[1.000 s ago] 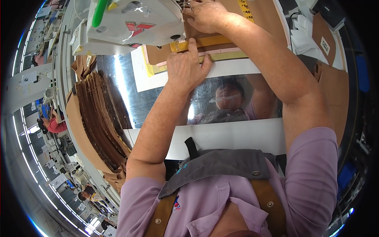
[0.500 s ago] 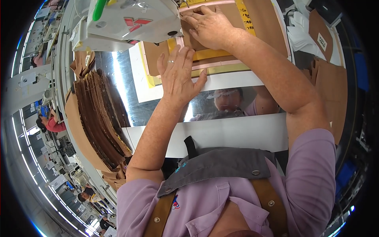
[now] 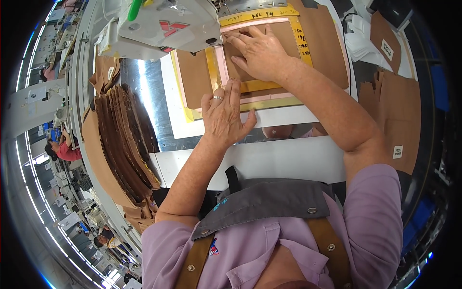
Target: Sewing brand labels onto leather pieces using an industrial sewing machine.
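A brown panel [image 3: 192,77] lies in a yellow template frame [image 3: 304,41] with pink strips [image 3: 217,62], on a white board [image 3: 183,131] below the white sewing machine head [image 3: 161,26]. My right hand [image 3: 255,55] rests on the brown inner panel [image 3: 284,43] with its fingers spread, tips at the pink strip along the upper left. My left hand [image 3: 226,115], with a ring, lies fingers apart over the frame's lower bar, near the bottom of the vertical pink strip. The needle area is mostly hidden behind the machine head.
A stack of brown pieces [image 3: 120,139] stands left of the steel plate [image 3: 144,86]. More brown pieces [image 3: 397,115] and white sheets [image 3: 361,41] lie at the right. A white table edge [image 3: 284,161] runs before me. Co-workers [image 3: 67,151] sit at machines on the far left.
The template with the panels has slid toward me, exposing more of its top bar. Both my hands have moved down with it, my right hand's fingers now lying further from the machine's top.
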